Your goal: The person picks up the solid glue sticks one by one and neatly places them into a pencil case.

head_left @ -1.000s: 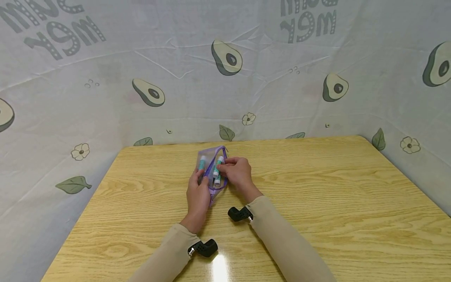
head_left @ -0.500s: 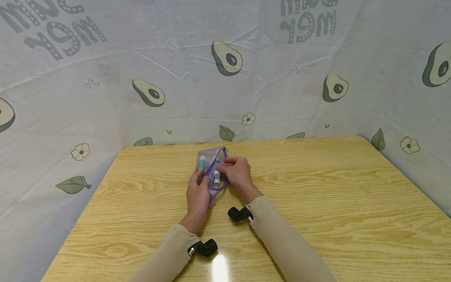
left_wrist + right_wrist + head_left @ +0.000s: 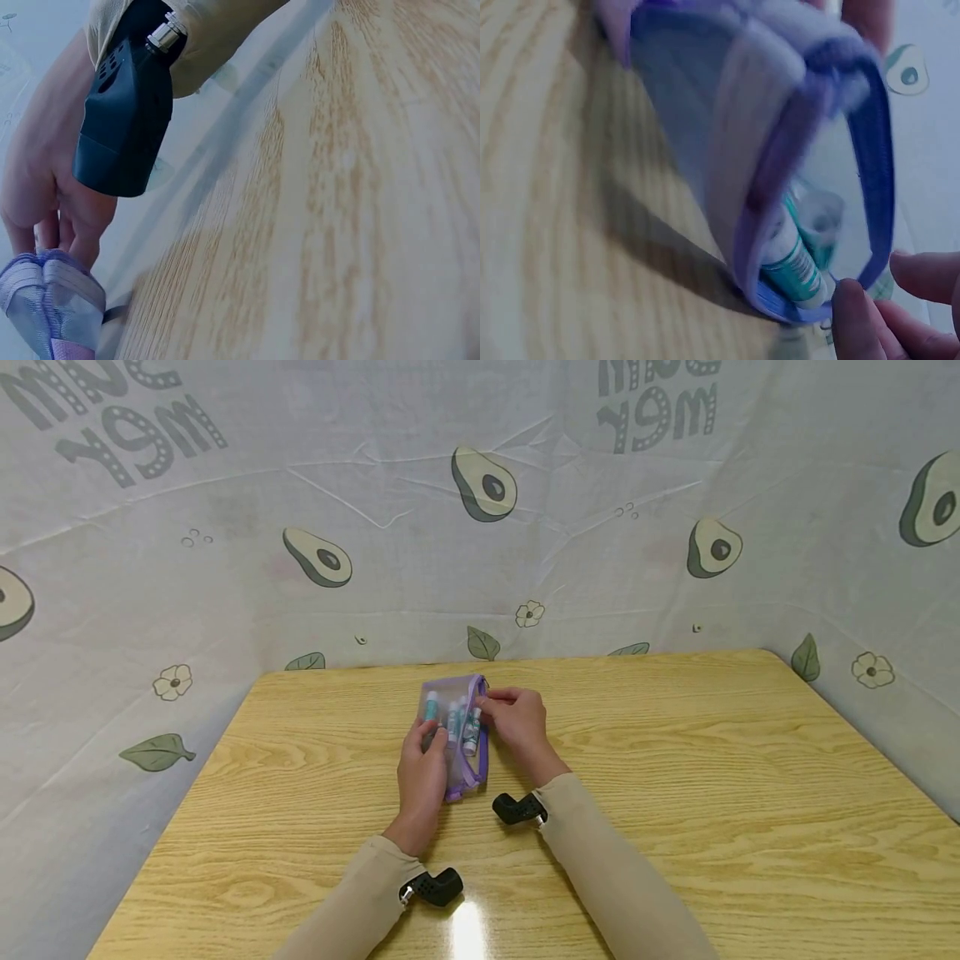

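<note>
A translucent mesh zipper pouch (image 3: 453, 766) with purple edging lies near the back of the table, its opening facing right. Several white tubes with teal labels, glue-stick shaped, are inside it; one tube (image 3: 472, 737) lies by the opening. My left hand (image 3: 422, 781) grips the pouch's left side, thumb on the near face. At the far end of the opening my right hand (image 3: 517, 722) pinches the purple rim. The right wrist view looks into the gaping mouth, with a tube (image 3: 795, 270) just inside and the right fingertips (image 3: 849, 300) at the rim.
The wood-grain table (image 3: 675, 777) runs up to a pale cloth backdrop (image 3: 585, 527) printed with avocados and leaves. Black wrist cameras (image 3: 435, 887) are strapped at both sleeves, close over the tabletop.
The tube at my right fingers has gone into the pouch among the others. My right hand has since shifted slightly right to the rim, and the pouch's opening has turned further right.
</note>
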Motion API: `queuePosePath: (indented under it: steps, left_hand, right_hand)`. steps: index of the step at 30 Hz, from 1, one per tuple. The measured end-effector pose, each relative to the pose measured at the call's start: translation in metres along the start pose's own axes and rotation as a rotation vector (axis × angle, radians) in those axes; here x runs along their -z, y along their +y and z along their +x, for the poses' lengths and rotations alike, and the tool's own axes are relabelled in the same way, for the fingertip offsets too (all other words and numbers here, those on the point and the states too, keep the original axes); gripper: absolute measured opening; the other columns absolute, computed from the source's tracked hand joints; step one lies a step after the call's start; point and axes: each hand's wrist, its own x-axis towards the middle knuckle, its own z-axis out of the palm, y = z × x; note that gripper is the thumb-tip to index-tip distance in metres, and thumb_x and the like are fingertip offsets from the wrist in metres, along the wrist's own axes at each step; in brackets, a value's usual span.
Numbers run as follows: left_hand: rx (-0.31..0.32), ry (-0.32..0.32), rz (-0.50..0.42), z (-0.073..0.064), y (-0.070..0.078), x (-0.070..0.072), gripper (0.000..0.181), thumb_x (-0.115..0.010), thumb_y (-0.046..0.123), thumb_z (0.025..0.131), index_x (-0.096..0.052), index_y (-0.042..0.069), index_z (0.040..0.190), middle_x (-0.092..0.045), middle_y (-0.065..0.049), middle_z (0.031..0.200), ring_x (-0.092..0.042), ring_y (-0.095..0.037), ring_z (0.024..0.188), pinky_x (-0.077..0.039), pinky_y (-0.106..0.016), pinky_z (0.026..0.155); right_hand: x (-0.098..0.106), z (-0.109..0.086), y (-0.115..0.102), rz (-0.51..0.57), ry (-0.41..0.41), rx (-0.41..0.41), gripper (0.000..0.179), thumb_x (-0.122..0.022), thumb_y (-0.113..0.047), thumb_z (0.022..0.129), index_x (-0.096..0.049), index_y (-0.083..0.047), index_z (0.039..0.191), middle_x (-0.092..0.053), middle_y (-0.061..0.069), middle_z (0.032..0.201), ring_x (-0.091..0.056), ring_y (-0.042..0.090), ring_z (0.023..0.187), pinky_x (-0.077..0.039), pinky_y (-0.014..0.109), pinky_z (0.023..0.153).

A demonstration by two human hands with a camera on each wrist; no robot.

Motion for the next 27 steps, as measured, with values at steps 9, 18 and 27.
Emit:
queuePosePath:
  steps: [9,18,27]
  left_hand:
    - [-0.022,0.017,0.02,-0.001,0.001,-0.003,0.046,-0.053,0.029,0.099,-0.05,0.013,0.142,-0.023,-0.002,0.165,-0.019,-0.027,0.152,-0.022,-0.049,0.122]
    - [-0.05,0.022,0.037,-0.003,0.003,-0.004,0.046,-0.053,0.025,0.098,-0.05,0.012,0.143,-0.023,-0.001,0.165,-0.019,-0.027,0.152,-0.026,-0.05,0.12]
    - [-0.132,0.052,0.097,-0.003,0.005,-0.004,0.046,-0.055,0.022,0.097,-0.052,0.011,0.142,-0.029,-0.004,0.163,-0.022,-0.029,0.151,-0.021,-0.051,0.121]
  right_hand:
    - [0.019,0.01,-0.005,0.046,0.06,-0.026,0.024,-0.069,-0.013,0.091,-0.07,-0.002,0.112,-0.071,0.015,0.107,-0.071,0.032,0.095,-0.059,0.04,0.085]
    - [0.028,0.012,-0.006,0.025,0.06,-0.062,0.024,-0.067,-0.012,0.091,-0.069,-0.005,0.114,-0.07,0.014,0.109,-0.068,0.024,0.091,-0.058,0.042,0.088]
    - [0.024,0.011,-0.005,0.01,-0.013,-0.082,0.031,-0.067,-0.009,0.091,-0.066,0.001,0.121,-0.071,0.018,0.104,-0.072,0.031,0.089,-0.059,0.04,0.083]
